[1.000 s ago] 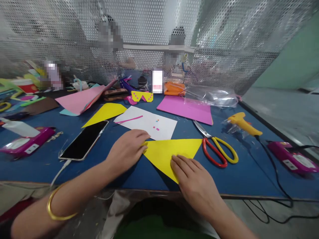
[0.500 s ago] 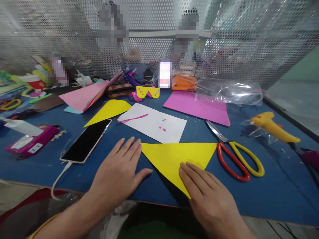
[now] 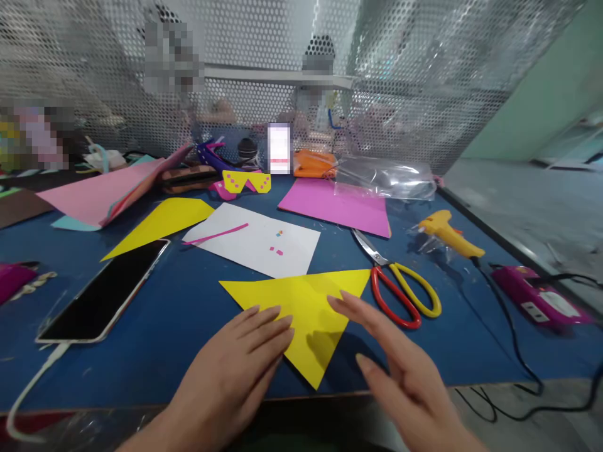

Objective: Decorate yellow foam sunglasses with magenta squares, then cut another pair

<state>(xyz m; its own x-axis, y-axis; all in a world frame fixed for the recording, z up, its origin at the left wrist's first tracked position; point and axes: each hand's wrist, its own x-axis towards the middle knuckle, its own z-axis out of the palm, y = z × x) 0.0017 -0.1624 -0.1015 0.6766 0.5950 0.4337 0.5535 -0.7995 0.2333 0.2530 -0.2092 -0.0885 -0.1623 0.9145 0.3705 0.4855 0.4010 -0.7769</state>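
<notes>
A yellow paper triangle [image 3: 301,301] lies flat at the front of the blue table, one point toward me. My left hand [image 3: 235,358] rests with fingers extended on its lower left edge. Raised over the right side, my right hand [image 3: 400,370] has thumb and fingers apart, holds nothing and casts a shadow on the paper. Scissors [image 3: 377,257] with one red and one yellow handle lie just right of the triangle. Behind it is a white sheet [image 3: 254,245] with a thin pink strip [image 3: 217,234] and small pink bits on it.
A phone [image 3: 103,295] on a white cable lies left, near another yellow paper piece [image 3: 160,223]. Purple-pink paper [image 3: 336,204], yellow paper glasses [image 3: 247,182] and a lit phone [image 3: 279,147] are farther back. A yellow glue gun [image 3: 450,232] with a cord lies right.
My left hand has moved onto the yellow triangle from beside its left corner. My right hand has lifted off it and spread. The view has turned to the right.
</notes>
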